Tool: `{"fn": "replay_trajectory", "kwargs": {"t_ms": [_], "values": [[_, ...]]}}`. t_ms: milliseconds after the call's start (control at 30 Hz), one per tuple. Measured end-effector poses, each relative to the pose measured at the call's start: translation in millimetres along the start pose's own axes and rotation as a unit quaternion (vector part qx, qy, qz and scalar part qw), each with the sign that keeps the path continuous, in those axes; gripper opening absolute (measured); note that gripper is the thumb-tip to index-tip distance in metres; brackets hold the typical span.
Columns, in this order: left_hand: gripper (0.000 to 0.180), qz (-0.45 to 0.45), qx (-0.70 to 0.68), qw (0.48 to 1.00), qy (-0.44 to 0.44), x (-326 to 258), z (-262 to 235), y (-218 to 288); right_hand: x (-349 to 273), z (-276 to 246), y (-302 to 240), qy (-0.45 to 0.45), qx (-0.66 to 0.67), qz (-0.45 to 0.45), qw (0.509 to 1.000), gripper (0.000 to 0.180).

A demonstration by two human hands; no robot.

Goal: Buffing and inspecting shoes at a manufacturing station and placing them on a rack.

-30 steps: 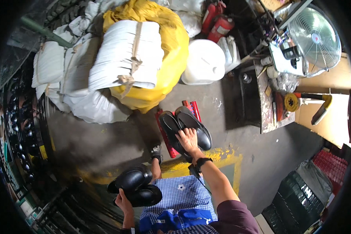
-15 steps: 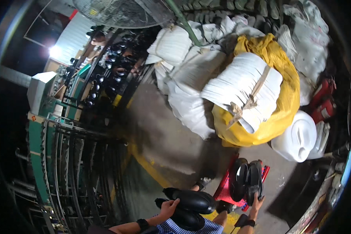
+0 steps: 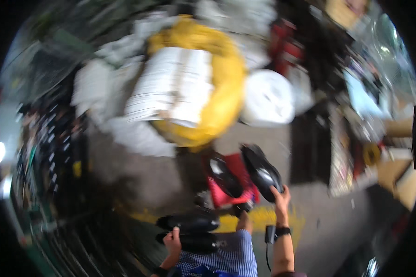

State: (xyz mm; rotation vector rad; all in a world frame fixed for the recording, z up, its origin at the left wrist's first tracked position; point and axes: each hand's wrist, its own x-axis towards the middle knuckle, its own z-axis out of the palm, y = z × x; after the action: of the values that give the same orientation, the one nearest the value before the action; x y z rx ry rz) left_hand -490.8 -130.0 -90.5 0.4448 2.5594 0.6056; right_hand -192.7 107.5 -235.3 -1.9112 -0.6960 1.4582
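Observation:
My left hand (image 3: 173, 242) grips a pair of black shoes (image 3: 189, 223), one above the other, over my lap at the lower middle. My right hand (image 3: 281, 198) is closed on the near end of a black shoe (image 3: 262, 171), which is lifted and tilted to the right of a red stool-like stand (image 3: 238, 164). Another black shoe (image 3: 224, 175) rests on the left part of that red surface, with no hand on it. Motion smears the picture, so fine detail is lost.
Beyond the stand lies a yellow sack (image 3: 229, 87) topped by a tied stack of white sheets (image 3: 171, 85). A white plastic jug (image 3: 268, 98) stands right of it, near red fire extinguishers (image 3: 284, 48). Racks of dark items (image 3: 51, 134) line the left; cardboard boxes (image 3: 395, 173) stand at right.
My view has turned to the right. The shoe in my right hand has come up off the red stand, apart from its mate. My left hand still holds its pair.

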Motion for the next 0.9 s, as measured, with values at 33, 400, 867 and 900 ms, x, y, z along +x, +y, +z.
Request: {"fn": "replay_trajectory", "kwargs": {"t_ms": [33,400,867,900], "values": [[0.046,0.016,-0.018,1.0,-0.003,-2,4,-2,-8,-15,-7,0.047,-0.046,-0.032,0.997,0.059],[0.049,0.086,0.012,0.988,-0.127,-31,37,35,-89,-164,-88,0.36,0.013,-0.124,0.925,0.058],[0.051,0.18,0.126,0.953,-0.208,-65,54,101,-31,-337,-112,0.671,-0.033,-0.106,0.733,0.057],[0.052,0.19,0.15,0.948,-0.208,-70,56,108,-19,-350,-108,0.691,-0.051,-0.122,0.711,0.058]]}}
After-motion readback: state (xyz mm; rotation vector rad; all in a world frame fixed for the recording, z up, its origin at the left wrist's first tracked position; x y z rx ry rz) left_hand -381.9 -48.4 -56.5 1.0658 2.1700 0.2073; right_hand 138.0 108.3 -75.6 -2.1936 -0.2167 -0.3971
